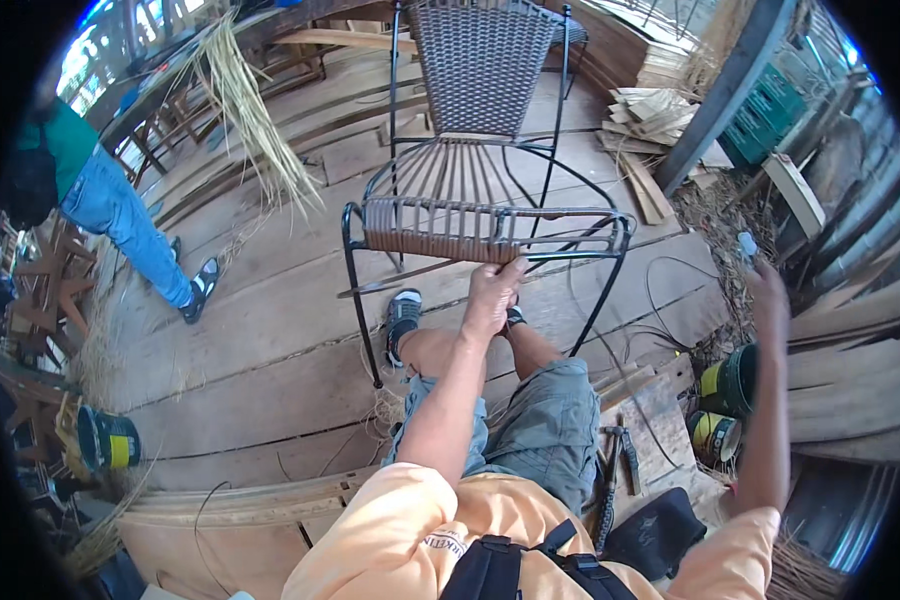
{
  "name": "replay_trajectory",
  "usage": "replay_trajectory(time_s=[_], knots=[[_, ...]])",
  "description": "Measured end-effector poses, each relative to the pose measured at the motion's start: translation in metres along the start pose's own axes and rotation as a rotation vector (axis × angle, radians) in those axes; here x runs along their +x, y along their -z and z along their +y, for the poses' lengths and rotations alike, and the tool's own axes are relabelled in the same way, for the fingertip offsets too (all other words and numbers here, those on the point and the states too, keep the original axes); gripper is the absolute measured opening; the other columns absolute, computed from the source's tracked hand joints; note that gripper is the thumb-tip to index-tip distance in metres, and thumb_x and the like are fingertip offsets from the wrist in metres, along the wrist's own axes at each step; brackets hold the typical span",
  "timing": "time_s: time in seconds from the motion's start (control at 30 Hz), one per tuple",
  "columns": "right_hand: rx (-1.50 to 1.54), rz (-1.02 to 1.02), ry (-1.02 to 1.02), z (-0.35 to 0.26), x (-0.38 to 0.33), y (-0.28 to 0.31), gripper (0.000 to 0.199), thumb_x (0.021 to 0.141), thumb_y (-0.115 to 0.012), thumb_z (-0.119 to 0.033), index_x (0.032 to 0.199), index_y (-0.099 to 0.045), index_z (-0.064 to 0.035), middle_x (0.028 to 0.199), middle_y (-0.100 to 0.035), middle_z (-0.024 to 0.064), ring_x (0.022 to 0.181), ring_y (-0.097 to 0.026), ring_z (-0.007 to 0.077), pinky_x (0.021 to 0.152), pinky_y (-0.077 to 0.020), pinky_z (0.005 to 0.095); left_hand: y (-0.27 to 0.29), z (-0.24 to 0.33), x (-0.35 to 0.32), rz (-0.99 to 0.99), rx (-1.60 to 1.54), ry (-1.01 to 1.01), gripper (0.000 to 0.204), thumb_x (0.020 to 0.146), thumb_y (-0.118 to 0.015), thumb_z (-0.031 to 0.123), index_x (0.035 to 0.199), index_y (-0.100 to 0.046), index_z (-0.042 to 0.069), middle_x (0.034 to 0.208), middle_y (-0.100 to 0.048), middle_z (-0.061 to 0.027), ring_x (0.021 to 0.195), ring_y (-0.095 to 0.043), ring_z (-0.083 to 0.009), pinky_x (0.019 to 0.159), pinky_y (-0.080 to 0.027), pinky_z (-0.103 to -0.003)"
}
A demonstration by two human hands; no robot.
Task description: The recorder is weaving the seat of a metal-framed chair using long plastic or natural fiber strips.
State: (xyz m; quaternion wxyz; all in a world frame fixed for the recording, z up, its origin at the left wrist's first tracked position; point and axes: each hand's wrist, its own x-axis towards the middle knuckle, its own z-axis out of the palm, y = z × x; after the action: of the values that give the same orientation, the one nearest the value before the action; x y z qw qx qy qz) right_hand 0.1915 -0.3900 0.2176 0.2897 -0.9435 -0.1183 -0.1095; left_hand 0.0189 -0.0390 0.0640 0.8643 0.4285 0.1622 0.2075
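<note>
In front of me stands a black metal-framed chair [620, 262] with a woven dark backrest [482, 75]. Brown strip winding [420, 232] covers the left and middle of its front seat rail; the right part shows open bars. My left hand [495, 298] is closed around the lower edge of that rail, where the winding ends. Out to the far right, my right hand [767, 285] is raised and smeared by motion, so its fingers are unclear. A small pale-blue object [747, 243] appears just beside it; I cannot tell whether the hand touches it.
A thin dark strand [654, 425] loops over the floor at right. A hammer [610, 480] and a black pouch [655, 533] lie beside my right thigh. Buckets [715, 435] stand farther right. Wood pieces [655, 115] are piled behind. At left, a person in jeans [130, 215] stands near hanging straw [245, 100].
</note>
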Motion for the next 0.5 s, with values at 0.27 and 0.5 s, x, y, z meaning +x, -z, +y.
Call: replay_trajectory(time_s=[0.27,0.5], knots=[[-0.315,-0.294,0.223,-0.122,-0.023,-0.152,0.044,0.077,-0.063,-0.031,0.110,-0.051,-0.0036,0.105,-0.058,0.0199,0.100,-0.055,0.0338,0.083,-0.0436,0.0445,0.005,-0.007,0.009,-0.009,-0.062,0.020,0.025,0.077,-0.071,0.028,0.081,-0.057,0.008,0.059,-0.044,0.0083,0.044,-0.034,-0.0002,0.037,-0.025,-0.016],[0.135,-0.449,0.020,-0.071,-0.030,-0.172,0.028,0.086,-0.051,-0.028,0.095,-0.055,-0.0012,0.082,-0.063,0.0180,0.077,-0.062,0.0325,0.067,-0.0474,0.0440,0.003,-0.004,0.012,-0.030,-0.046,0.037,0.024,0.077,-0.071,0.028,0.080,-0.058,0.008,0.060,-0.044,0.0080,0.046,-0.034,-0.0005,0.038,-0.026,-0.016]])
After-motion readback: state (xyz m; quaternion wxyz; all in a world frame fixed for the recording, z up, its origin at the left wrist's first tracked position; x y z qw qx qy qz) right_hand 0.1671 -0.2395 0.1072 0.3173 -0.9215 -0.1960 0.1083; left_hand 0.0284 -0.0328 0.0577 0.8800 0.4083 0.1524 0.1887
